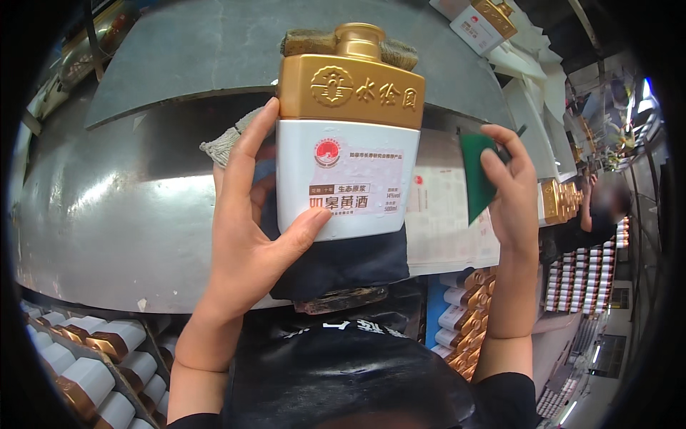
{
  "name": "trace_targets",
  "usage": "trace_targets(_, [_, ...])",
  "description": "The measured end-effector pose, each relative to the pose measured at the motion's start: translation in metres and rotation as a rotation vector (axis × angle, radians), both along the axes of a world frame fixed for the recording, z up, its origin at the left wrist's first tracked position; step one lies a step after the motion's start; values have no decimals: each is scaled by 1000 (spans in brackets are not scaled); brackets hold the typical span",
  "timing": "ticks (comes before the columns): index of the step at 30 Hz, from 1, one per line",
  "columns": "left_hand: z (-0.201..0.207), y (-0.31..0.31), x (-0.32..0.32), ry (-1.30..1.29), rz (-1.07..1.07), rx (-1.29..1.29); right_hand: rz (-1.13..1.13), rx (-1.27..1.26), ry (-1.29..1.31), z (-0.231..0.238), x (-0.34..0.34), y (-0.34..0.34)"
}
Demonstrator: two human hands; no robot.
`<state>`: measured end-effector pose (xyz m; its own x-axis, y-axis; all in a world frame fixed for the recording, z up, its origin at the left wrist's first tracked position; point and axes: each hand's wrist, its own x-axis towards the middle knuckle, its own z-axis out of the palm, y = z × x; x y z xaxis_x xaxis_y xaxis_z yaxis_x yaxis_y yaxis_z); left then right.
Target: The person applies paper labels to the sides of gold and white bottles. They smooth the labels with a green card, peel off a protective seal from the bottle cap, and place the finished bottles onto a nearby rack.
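In the head view, the white bottle [348, 136] with its gold top is in front of the person, above a dark cloth [339, 264] at the near edge of the bench [128, 229]. Whether it rests on the cloth or is held clear, I cannot tell. The left hand [246, 239] has it firmly: fingers round the left side, thumb on the lower front, over a corner of the label [357, 179]. The right hand [511, 186] pinches a green scraper [475, 179] between thumb and fingers, apart from the bottle. Small blisters or drops show on the label's upper part; which, I cannot tell.

The step in hand looks like smoothing the label. The next move probably calls for steadying the bottle, lifting the left thumb off the print, and drawing the scraper's edge flat across with even, light pressure.
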<state>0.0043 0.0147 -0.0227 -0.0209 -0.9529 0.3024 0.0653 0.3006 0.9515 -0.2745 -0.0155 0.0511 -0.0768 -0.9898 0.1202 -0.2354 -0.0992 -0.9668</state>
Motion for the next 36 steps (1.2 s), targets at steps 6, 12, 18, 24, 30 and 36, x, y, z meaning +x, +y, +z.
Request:
trace_targets(6, [1,-1,1,-22,-18,-23,410,-564,716,22,68,21])
trace_targets(12, [1,4,10,119,-58,22,446,-964,873,9,96,-6])
trace_targets(18, [-5,11,19,73,41,0,564,-854,998,24,92,20])
trace_targets(24, [-6,5,11,-76,75,-84,623,-792,896,11,74,43])
trace_targets(30, [-2,1,-1,-162,88,-70,397,-862,817,17,45,7])
trace_targets(36, [1,4,-4,-52,64,-34,509,-715,811,14,32,33])
